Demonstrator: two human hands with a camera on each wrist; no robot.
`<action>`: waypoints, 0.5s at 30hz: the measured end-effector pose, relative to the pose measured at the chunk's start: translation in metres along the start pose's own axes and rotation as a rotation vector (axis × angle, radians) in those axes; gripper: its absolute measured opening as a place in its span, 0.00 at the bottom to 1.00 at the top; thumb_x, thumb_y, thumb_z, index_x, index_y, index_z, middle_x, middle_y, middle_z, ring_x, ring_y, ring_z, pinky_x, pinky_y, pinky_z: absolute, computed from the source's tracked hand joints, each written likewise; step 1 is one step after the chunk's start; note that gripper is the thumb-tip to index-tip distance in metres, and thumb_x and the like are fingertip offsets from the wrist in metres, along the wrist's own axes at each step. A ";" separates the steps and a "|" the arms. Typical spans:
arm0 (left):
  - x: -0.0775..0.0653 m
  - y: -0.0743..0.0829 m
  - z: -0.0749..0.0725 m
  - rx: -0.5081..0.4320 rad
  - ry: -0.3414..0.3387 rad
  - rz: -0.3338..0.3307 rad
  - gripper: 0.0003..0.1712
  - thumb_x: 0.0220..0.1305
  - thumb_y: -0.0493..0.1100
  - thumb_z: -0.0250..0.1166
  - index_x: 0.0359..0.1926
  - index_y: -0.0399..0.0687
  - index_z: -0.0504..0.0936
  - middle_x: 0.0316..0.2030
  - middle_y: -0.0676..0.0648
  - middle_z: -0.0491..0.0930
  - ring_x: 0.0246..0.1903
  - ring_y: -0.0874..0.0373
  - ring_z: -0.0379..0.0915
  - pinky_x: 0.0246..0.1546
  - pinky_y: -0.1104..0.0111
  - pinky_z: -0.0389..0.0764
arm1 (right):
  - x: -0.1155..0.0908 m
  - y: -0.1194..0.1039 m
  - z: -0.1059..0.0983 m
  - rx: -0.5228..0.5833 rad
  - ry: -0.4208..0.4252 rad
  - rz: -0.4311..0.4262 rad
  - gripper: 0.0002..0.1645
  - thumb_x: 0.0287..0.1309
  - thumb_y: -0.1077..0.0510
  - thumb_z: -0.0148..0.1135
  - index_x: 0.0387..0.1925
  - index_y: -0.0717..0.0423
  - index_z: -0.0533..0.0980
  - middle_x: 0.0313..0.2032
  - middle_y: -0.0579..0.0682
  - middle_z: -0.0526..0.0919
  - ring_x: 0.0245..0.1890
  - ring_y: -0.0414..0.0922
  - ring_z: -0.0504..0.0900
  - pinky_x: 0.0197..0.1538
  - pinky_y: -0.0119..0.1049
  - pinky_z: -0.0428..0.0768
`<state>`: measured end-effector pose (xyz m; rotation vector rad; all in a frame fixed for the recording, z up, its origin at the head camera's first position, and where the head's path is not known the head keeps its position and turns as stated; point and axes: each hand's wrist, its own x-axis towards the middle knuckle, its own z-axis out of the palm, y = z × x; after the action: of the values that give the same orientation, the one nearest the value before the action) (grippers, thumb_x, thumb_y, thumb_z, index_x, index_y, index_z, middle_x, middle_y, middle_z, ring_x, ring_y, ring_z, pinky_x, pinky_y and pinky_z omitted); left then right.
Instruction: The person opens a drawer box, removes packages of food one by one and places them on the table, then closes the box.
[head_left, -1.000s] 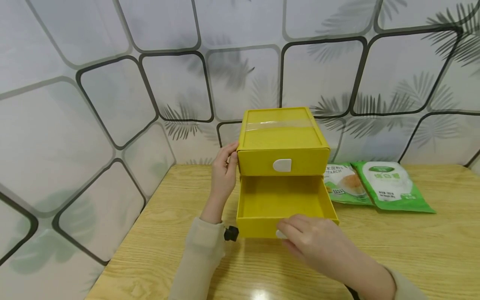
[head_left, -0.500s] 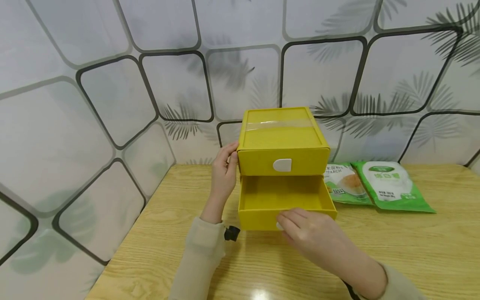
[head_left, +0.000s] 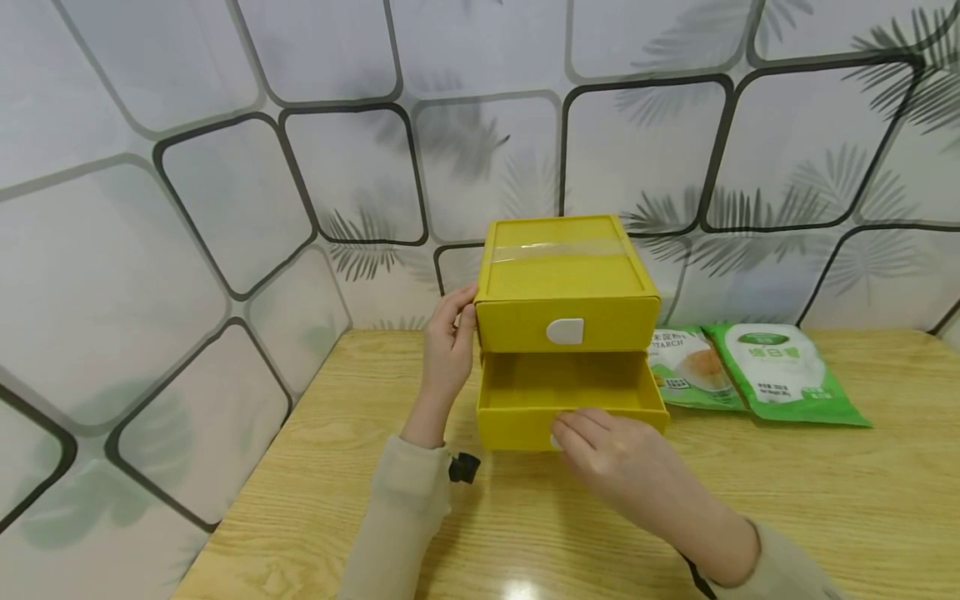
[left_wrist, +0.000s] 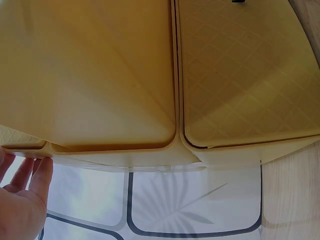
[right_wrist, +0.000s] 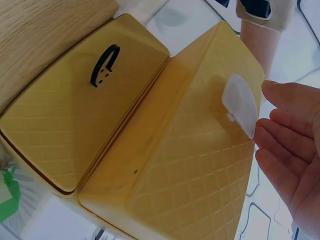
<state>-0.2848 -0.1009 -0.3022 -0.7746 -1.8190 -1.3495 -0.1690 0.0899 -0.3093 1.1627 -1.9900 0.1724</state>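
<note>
A yellow drawer cabinet (head_left: 558,258) stands on the table, a strip of clear tape across its top. Its upper drawer (head_left: 517,327) is closed and bears a white tab. Below it, the middle drawer (head_left: 510,429) is part way out, with nothing visible inside. My left hand (head_left: 447,346) rests on the cabinet's left side, fingertips near the top front corner. At the middle drawer's front, my right hand (head_left: 630,467) touches the white tab (right_wrist: 240,105) with nearly straight fingertips, the thumb beside the rim. A closed bottom drawer (right_wrist: 70,115) with a black curved mark shows in the right wrist view.
Two green-and-white bags of starch or flour, one left (head_left: 693,367) and one right (head_left: 783,375), lie right of the cabinet. Behind the wooden table (head_left: 360,392) hangs a patterned wall covering (head_left: 480,158). A small black device (head_left: 463,467) is at my left cuff.
The middle drawer has slid inward, away from me, by a small amount, and my right hand has moved with it. My left hand and the bags have stayed in place.
</note>
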 end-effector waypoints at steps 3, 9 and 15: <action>0.000 0.001 0.000 0.007 -0.002 -0.006 0.15 0.56 0.35 0.45 0.44 0.37 0.70 0.42 0.46 0.67 0.40 0.61 0.64 0.19 0.72 0.69 | -0.001 0.003 0.004 -0.003 0.021 0.005 0.23 0.56 0.60 0.31 0.29 0.64 0.74 0.28 0.53 0.76 0.28 0.45 0.74 0.28 0.33 0.73; 0.000 0.003 0.000 0.014 -0.009 -0.022 0.15 0.57 0.35 0.44 0.44 0.37 0.69 0.43 0.47 0.67 0.40 0.61 0.64 0.19 0.71 0.69 | -0.003 0.011 0.010 0.004 0.039 0.005 0.22 0.56 0.59 0.32 0.29 0.64 0.74 0.29 0.53 0.76 0.29 0.46 0.73 0.29 0.35 0.73; 0.000 0.003 0.000 0.009 -0.015 -0.032 0.15 0.56 0.35 0.45 0.45 0.37 0.69 0.43 0.45 0.67 0.40 0.60 0.63 0.20 0.70 0.69 | -0.005 0.017 0.015 -0.021 0.065 -0.014 0.21 0.56 0.61 0.33 0.29 0.63 0.74 0.30 0.53 0.76 0.30 0.46 0.73 0.30 0.35 0.73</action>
<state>-0.2822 -0.1002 -0.3000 -0.7555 -1.8556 -1.3582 -0.1895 0.0956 -0.3186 1.1431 -1.9222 0.1795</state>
